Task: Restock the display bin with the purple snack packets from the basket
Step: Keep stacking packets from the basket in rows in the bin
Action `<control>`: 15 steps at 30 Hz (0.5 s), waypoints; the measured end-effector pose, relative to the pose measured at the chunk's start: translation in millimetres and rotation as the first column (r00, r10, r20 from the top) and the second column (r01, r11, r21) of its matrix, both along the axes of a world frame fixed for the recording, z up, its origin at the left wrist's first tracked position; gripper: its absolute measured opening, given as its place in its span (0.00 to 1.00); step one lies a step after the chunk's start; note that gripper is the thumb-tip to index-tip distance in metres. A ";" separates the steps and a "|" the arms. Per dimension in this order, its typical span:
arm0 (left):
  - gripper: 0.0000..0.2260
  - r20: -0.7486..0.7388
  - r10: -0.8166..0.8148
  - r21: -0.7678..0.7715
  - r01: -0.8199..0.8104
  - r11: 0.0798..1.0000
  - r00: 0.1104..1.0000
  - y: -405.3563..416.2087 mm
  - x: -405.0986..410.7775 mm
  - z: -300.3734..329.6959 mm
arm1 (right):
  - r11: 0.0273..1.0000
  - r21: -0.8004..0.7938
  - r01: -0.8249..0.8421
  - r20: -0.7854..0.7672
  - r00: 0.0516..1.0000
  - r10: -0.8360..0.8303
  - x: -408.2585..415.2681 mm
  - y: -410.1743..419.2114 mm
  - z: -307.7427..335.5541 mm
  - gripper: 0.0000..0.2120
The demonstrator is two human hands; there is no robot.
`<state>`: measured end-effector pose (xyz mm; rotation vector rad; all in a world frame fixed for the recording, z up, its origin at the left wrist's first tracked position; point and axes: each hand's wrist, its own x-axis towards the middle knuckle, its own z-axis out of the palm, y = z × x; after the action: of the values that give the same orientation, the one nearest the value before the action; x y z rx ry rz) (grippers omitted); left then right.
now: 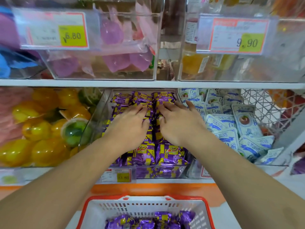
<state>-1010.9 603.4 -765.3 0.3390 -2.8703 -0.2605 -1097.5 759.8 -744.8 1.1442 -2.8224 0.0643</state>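
A clear display bin [105, 113] on the lower shelf is filled with purple and yellow snack packets [170, 154]. Both of my hands lie side by side on top of the packets in the bin's middle. My left hand [130, 123] lies palm down with its fingers pressing on the pile. My right hand [178, 119] does the same just beside it, fingers spread toward the back row. Neither hand grips a packet. Below, a white basket with an orange rim [102, 210] holds several more purple packets [148, 220].
Yellow and green jelly cups [41, 129] fill the bin to the left. White and blue packets [231, 126] fill the bin to the right, next to a wire basket [270, 106]. Clear bins with price tags [72, 35] sit on the shelf above.
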 end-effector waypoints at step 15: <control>0.14 -0.381 -0.126 0.225 0.224 0.948 0.916 65.0 121.0 -3.0 | 0.838 -0.514 -0.185 -0.050 0.981 0.185 96.8 77.4 -8.3 0.09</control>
<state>-889.9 668.4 -768.2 0.0624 -2.4993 -0.6703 -1000.7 837.2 -753.0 1.2578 -2.4373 0.7873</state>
